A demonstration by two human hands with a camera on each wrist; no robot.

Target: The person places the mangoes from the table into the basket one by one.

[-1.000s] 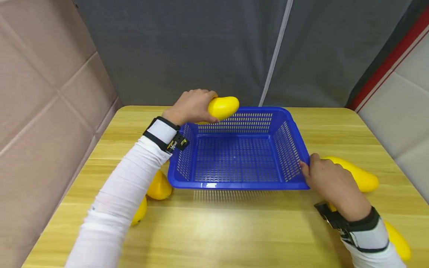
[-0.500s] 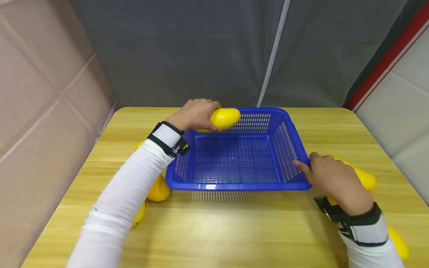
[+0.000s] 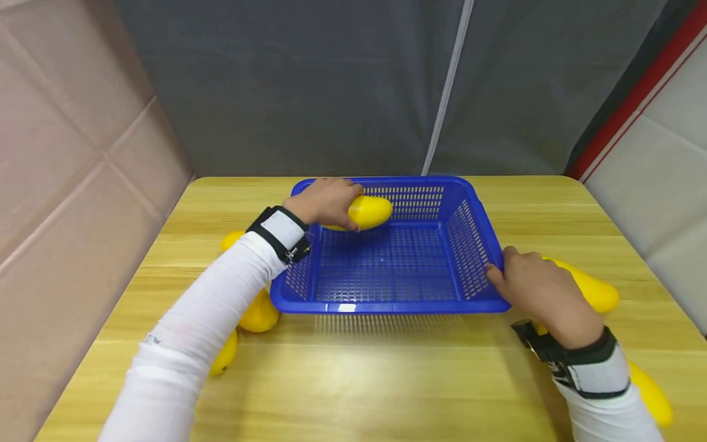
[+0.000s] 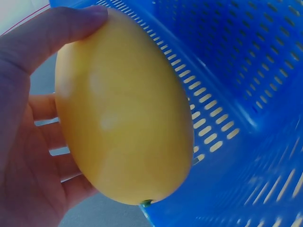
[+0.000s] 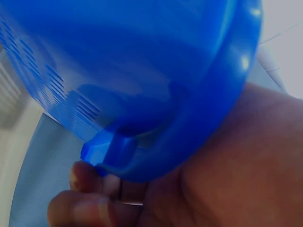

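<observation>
A blue slotted plastic basket sits in the middle of the wooden table. My left hand grips a yellow mango low inside the basket's far left corner. In the left wrist view the mango fills my palm, thumb over its top, with the basket wall just beyond. My right hand grips the basket's right rim near the front corner. The right wrist view shows my fingers curled under the basket rim.
More yellow mangoes lie on the table: two left of the basket under my left arm, one further back left, one behind my right hand, one by my right wrist. A grey curtain backs the table.
My left hand has lowered the mango from above the basket's far rim down inside its far left corner. My right hand has stayed on the basket's right rim.
</observation>
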